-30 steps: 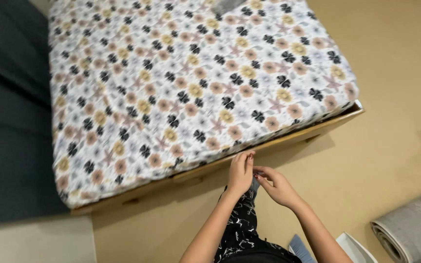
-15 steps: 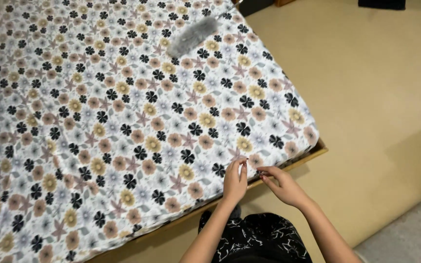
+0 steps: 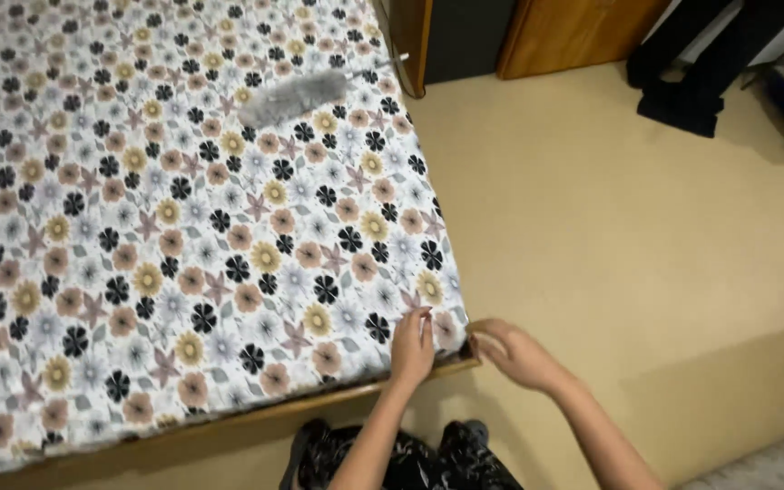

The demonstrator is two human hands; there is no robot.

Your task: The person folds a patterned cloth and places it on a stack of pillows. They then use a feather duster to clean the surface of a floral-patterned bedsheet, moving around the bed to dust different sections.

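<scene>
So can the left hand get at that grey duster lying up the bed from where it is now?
Probably not without leaning in: the left hand rests at the sheet's near corner, while the grey duster lies far up the bed. Nothing blocks the way.

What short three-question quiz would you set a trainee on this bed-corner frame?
1. True or false: the left hand rests on the floral sheet at the bed's near corner.
2. Which item lies on the sheet toward the far end? A) a grey fluffy duster B) a folded towel C) a pillow
3. Fill in: the right hand is at the corner of the wooden ____, beside the beige floor.

Key: 1 true; 2 A; 3 bed frame.
</scene>
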